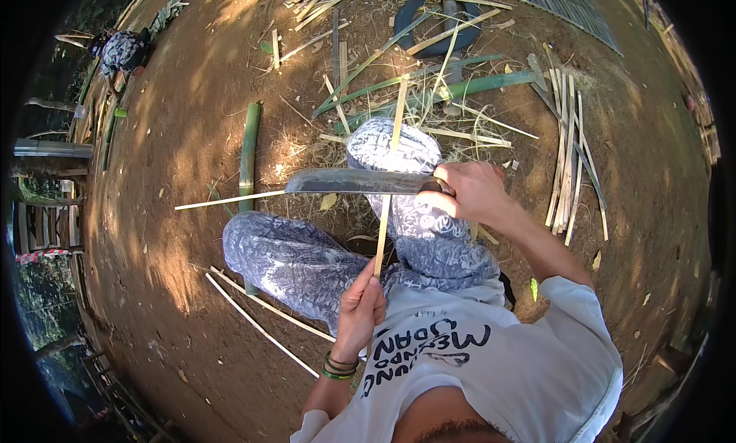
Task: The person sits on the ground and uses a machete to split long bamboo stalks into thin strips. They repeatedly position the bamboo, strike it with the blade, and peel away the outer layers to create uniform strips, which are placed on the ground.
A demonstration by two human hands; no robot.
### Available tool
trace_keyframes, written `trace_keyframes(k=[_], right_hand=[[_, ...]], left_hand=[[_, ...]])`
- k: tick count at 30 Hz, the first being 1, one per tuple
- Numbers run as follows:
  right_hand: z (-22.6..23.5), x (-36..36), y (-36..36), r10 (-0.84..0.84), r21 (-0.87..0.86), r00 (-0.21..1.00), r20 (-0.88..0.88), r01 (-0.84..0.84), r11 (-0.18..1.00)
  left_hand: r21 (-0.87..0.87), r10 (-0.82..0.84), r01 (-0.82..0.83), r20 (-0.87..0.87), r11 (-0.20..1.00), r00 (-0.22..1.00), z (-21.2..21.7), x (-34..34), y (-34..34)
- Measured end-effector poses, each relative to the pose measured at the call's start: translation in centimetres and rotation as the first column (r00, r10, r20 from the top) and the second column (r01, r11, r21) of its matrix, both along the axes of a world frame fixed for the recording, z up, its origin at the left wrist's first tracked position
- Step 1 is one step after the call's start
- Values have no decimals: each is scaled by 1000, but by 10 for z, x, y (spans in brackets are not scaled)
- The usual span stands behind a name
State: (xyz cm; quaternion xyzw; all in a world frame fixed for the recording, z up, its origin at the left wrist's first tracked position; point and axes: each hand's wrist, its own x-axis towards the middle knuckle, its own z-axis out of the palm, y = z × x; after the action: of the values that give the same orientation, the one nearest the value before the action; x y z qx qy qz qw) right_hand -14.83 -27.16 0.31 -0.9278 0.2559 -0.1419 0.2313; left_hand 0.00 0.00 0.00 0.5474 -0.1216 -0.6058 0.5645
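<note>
The brown ground gives a broad base, and the legs in patterned trousers spread apart on it, so the right knee can probably serve as a brace. The pale bamboo strip runs from near the white shirt far over that knee; whether it rests there I cannot tell. The large knife crosses over the strip, tip to the left. A low blade angle and light, even pressure should help avoid gouging. The right hand is wrapped around the handle, while the left hand pinches the strip on the near side of the blade. Strokes are best kept away from those fingers and the thigh, with the strip held straight. Thin shavings lie beyond the right knee.
</note>
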Motion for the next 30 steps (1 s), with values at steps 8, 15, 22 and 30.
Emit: trace_keyframes(k=[8,15,22,30], right_hand=[[6,-15,10,-13,-43,993,-116,8,999],[0,-8,12,-79,-31,993,-91,77,997],[-26,-9,-7,-219,15,974,62,219,976],[-9,-4,5,-105,2,990,94,105,994]], left_hand=[[-7,-17,17,3,1000,1000,0,-21,9],[64,-35,29,92,998,995,1,-14,27],[113,-56,39,156,993,986,5,-16,64],[81,-20,10,113,997,993,-1,-3,28]])
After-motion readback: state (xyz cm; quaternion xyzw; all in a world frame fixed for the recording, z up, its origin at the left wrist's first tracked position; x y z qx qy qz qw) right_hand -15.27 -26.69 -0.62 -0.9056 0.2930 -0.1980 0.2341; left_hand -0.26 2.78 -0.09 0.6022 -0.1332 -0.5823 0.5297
